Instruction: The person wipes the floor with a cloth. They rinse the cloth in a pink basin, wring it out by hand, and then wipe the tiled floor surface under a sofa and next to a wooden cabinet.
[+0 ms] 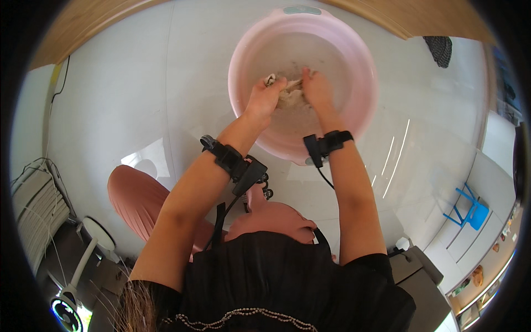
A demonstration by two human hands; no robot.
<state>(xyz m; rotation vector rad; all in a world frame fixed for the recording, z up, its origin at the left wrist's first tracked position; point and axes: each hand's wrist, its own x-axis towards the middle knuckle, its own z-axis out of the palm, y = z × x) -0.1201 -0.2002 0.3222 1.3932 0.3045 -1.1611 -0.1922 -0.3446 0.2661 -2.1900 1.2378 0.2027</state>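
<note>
A round pink plastic basin point(237, 74) stands on the floor in front of me, with cloudy greyish water point(286, 47) inside. Over the water, my left hand point(266, 94) grips a wet beige cloth point(290, 98); a bunched bit with a dark edge pokes out above the fingers. My right hand point(318, 89) pinches the same cloth from the other side, so a twisted stretch runs between the two hands. The lower part of the cloth hangs at the water surface, and how far it goes under is hidden.
Glossy pale floor tiles point(199, 74) surround the basin. A dark textured object point(439, 50) lies near the wooden furniture point(373, 16) at the far right. A blue stool point(475, 213) stands to the right, a white pedestal fan point(66, 309) at lower left. Cables point(62, 83) run along the left wall.
</note>
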